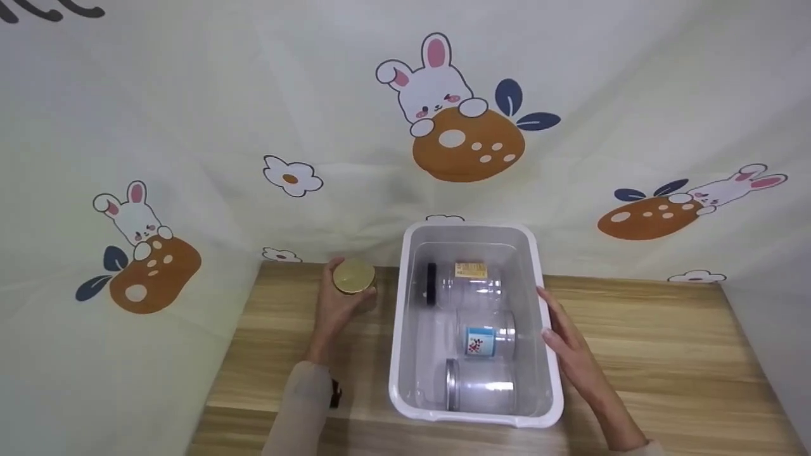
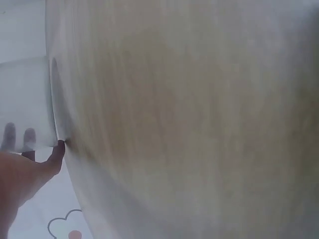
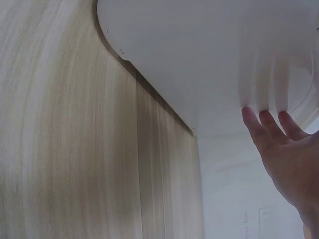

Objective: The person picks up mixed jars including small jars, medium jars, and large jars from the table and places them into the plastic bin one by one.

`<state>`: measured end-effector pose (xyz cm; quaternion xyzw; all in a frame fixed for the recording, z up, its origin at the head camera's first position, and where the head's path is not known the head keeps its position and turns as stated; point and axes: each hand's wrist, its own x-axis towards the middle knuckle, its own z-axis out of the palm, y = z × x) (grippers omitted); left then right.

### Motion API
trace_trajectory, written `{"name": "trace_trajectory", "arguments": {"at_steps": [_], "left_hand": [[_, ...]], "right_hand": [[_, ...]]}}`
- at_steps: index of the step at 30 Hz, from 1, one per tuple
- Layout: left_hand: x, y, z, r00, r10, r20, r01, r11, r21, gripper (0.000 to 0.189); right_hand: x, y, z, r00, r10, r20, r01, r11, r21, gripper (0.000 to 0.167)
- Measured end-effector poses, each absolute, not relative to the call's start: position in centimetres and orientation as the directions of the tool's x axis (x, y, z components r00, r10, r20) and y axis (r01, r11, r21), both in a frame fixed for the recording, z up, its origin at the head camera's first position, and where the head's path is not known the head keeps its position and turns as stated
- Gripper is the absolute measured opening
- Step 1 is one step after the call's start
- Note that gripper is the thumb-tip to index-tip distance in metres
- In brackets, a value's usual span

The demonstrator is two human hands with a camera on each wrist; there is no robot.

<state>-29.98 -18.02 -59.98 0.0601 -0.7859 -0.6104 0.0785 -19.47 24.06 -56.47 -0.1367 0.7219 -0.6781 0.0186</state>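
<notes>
To the left of a white plastic bin (image 1: 400,316), my left hand (image 1: 336,301) grips a jar with a gold lid (image 1: 354,276) facing up. In the left wrist view, fingers show through the clear body of that jar (image 2: 25,99), close to the table. My right hand (image 1: 573,354) rests against the bin's right side, its thumb near the rim. Fairly straight fingertips (image 3: 264,117) touch the outer wall in the right wrist view. Inside the bin lie a clear jar with a black lid (image 1: 431,284), one with a blue label (image 1: 480,341) and one with a silver lid (image 1: 451,384).
The bin stands on a wood-grain table (image 1: 646,354). Behind it and along both sides hangs a pale cloth (image 1: 355,95) printed with rabbits and flowers. The far jar carries a yellow label (image 1: 471,270).
</notes>
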Motion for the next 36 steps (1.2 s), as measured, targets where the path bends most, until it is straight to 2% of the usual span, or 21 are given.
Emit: {"name": "trace_trajectory", "arguments": {"at_steps": [6, 16, 21, 24, 31, 36], "left_hand": [[-29.2, -17.6, -57.3, -0.98, -0.181, 0.082, 0.037, 0.24, 0.97, 0.091], [-30.3, -18.6, -60.4, -0.964, -0.163, 0.211, 0.15, 0.325, 0.934, 0.087], [-30.4, -18.5, -60.1, -0.967, -0.16, 0.2, 0.146, 0.296, 0.944, 0.087], [-30.2, -18.2, -59.2, -0.968, -0.162, 0.192, 0.142, 0.278, 0.95, 0.09], [-28.6, -17.6, -54.6, -0.973, -0.099, 0.206, 0.177, 0.246, 0.953, 0.094], [-28.8, -17.5, -54.6, -0.972, -0.079, 0.223, 0.197, 0.247, 0.949, 0.096]], "right_hand": [[-19.5, 24.1, -56.4, -0.969, -0.196, 0.147, -0.159, 0.047, -0.986, 0.06], [-19.4, 23.7, -56.7, -0.968, -0.205, 0.145, -0.156, 0.037, -0.987, 0.059], [-19.4, 23.7, -56.7, -0.963, -0.209, 0.169, -0.178, 0.024, -0.984, 0.059], [-19.4, 23.8, -56.7, -0.96, -0.224, 0.169, -0.18, 0.03, -0.983, 0.059], [-19.3, 23.8, -56.5, -0.97, -0.205, 0.128, -0.141, 0.049, -0.989, 0.059], [-19.2, 23.8, -56.5, -0.976, -0.19, 0.108, -0.124, 0.073, -0.99, 0.059]]}}
